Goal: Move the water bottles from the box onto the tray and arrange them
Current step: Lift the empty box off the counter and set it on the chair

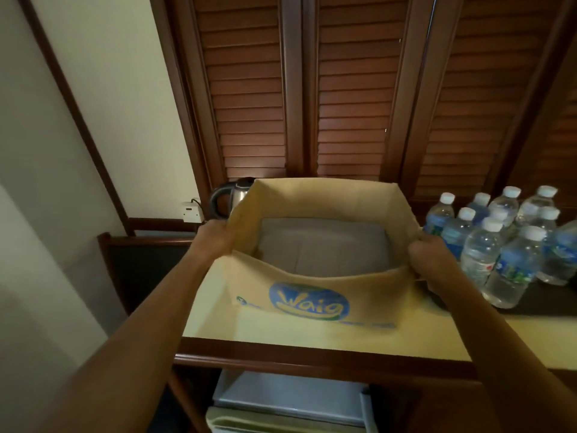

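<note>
Water bottles [479, 254] stand on dark tray [543, 303] beside box [312, 198], before louvered doors [343, 89].

bare left hand [215, 237], bare right hand [429, 254], bare forearms [140, 323]

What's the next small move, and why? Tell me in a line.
Probably lift the box off the counter and set it aside: it looks empty, the left hand and right hand grip its side walls, and the bottles already stand on the tray to its right.
</note>
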{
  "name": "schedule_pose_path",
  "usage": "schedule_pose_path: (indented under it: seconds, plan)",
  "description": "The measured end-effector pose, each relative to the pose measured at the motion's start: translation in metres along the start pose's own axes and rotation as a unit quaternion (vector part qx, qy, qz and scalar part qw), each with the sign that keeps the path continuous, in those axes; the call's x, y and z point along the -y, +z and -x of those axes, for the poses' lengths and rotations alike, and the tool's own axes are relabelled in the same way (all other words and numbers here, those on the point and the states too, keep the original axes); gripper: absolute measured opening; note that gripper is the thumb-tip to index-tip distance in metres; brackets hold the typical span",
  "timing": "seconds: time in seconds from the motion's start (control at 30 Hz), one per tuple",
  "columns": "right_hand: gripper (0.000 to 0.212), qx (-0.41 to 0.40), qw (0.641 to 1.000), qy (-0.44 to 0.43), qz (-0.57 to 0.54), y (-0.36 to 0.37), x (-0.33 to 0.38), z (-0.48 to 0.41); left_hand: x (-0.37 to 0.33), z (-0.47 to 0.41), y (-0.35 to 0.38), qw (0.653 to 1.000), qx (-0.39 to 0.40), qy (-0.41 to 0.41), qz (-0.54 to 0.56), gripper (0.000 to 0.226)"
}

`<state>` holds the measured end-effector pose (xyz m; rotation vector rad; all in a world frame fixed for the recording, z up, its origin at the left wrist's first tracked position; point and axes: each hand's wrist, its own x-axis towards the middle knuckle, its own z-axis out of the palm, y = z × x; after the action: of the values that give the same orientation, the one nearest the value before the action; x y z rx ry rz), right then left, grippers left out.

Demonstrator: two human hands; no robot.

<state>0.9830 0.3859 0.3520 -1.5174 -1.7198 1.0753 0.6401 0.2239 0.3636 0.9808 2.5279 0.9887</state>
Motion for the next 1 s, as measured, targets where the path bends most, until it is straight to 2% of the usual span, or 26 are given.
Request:
schedule_pose_path:
  seconds: [0.07,0.17,0.37,0.53,0.73,0.87,1.0]
  plan:
    - [0.023,-0.016,0.999,-0.030,-0.018,-0.005,0.009,0.016,0.001,0.011,-0.014,0.999,-0.016,0.033,0.008,0.024]
    - [0.034,-0.017,0.993,-0.092,-0.074,-0.018,0.042,0.046,0.005,0.035,-0.049,0.992,-0.082,0.077,0.052,0.026]
    - [0.041,0.018,0.970,-0.211,-0.120,0.008,0.118,0.076,0.020,0.076,-0.138,0.966,-0.215,0.072,0.122,0.020]
    - [0.045,0.095,0.950,-0.260,-0.148,0.093,0.168,0.074,0.082,0.078,-0.198,0.942,-0.322,0.030,0.095,0.012]
    - [0.035,0.191,0.929,-0.294,-0.117,0.226,0.199,0.072,0.188,0.058,-0.252,0.917,-0.389,-0.053,0.076,0.019]
    - [0.053,0.242,0.920,-0.293,-0.097,0.317,0.208,0.072,0.245,0.040,-0.277,0.898,-0.423,-0.092,0.079,0.020]
    - [0.066,0.302,0.922,-0.234,-0.055,0.392,0.206,0.073,0.309,0.015,-0.280,0.900,-0.407,-0.119,0.102,0.025]
